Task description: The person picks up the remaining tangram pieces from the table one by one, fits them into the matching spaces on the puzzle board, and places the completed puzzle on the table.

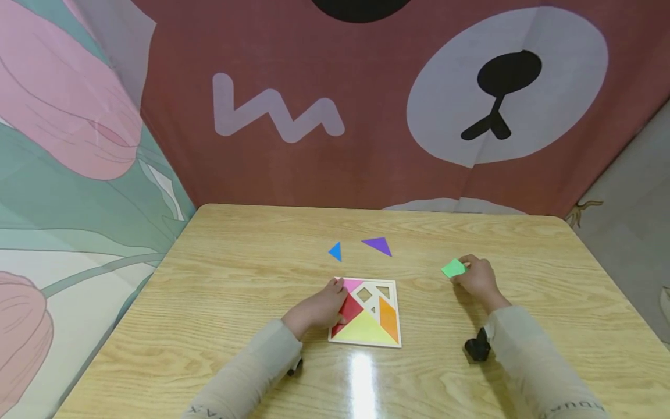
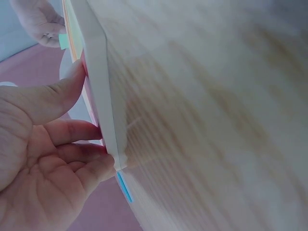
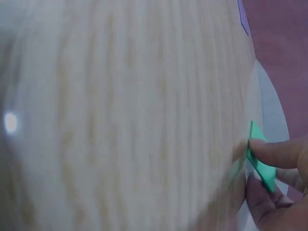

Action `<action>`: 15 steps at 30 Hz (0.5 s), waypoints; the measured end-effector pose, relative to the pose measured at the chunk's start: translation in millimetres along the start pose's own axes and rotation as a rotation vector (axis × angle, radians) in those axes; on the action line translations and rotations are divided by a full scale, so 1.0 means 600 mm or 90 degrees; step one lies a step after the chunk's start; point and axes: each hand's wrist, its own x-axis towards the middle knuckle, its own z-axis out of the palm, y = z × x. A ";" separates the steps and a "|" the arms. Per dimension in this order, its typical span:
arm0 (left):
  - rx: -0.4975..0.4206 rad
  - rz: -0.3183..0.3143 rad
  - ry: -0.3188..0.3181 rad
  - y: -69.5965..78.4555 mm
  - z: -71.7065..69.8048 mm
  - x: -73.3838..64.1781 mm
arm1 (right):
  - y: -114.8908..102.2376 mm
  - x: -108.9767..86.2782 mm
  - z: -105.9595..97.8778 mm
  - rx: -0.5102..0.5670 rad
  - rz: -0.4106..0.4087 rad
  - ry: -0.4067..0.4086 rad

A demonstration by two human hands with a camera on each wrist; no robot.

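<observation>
A square tangram board [image 1: 399, 314] lies on the table with red [image 1: 352, 309], yellow [image 1: 366, 330], orange [image 1: 388, 319] and pink [image 1: 353, 284] pieces set in it. Some cutouts at its upper right are bare. My left hand [image 1: 319, 307] rests on the board's left side; in the left wrist view, thumb and fingertips [image 2: 96, 130] touch its top face near the edge. To the right, my right hand [image 1: 477, 277] pinches a green square tangram piece [image 1: 453, 268] between thumb and fingers. The right wrist view shows that green piece [image 3: 261, 161] tilted, close over the tabletop.
Behind the board lie a blue triangle [image 1: 336, 251] and a purple triangle [image 1: 379, 245]. The wooden table [image 1: 251, 250] ends at a hanging cloth [image 1: 366, 169] printed with a bear's face. Light reflects off the tabletop in front of the board.
</observation>
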 end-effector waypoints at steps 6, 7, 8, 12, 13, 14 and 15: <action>0.002 -0.006 -0.002 0.000 -0.002 0.000 | -0.004 -0.005 0.001 0.012 0.001 0.026; 0.001 -0.006 -0.003 0.000 -0.002 0.000 | -0.005 -0.006 0.001 0.018 0.008 0.029; 0.001 -0.006 -0.003 0.000 -0.002 0.000 | -0.006 -0.006 0.001 0.019 0.010 0.034; -0.004 -0.009 -0.006 0.001 -0.002 -0.001 | -0.008 -0.009 0.002 0.036 0.017 0.038; -0.002 -0.009 -0.005 0.001 -0.002 -0.001 | -0.008 -0.009 0.002 0.039 0.018 0.038; 0.000 -0.009 -0.004 0.001 -0.002 -0.001 | -0.008 -0.010 0.003 0.040 0.016 0.038; 0.001 -0.009 -0.004 0.001 -0.001 -0.001 | -0.008 -0.011 0.004 0.043 0.013 0.039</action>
